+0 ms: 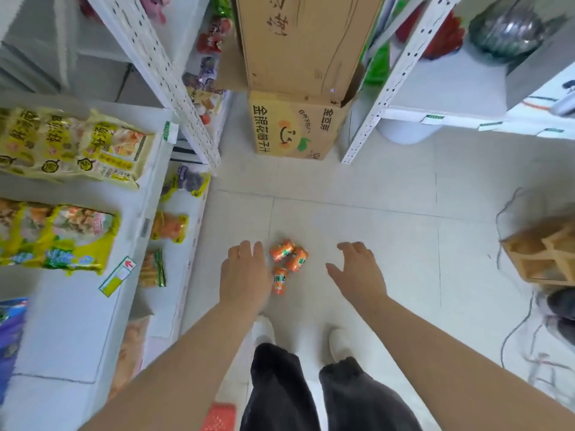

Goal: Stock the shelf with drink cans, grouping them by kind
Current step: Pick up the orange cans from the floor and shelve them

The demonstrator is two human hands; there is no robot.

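Three orange drink cans [287, 264] lie on their sides in a tight cluster on the pale tiled floor [389, 213], in the aisle just ahead of the person's white shoes [264, 329]. Two lie close together at the far side of the cluster and the third sits nearer the feet.

The left hand [244, 276] hangs palm down just beside the cans. Its fingers [245, 250] are straight, close together and holding nothing; whether they touch the nearest can cannot be told. The right hand [359, 275] is on the other side of the cluster, clearly apart from it. Its fingers [351, 248] are loosely spread, the thumb is out to the side, and it too grips nothing.

A white shelf [77, 306] runs along the left of the aisle and carries yellow snack bags [71, 144]. At the far end a printed cardboard box [295, 129] stands on the floor with a taller plain carton [298, 42] on top of it. A second white shelf [451, 85] stands to the right, and a wooden crate [544, 256] sits at the right edge. A red basket [219, 416] shows at the bottom edge, by the person's dark trouser leg.
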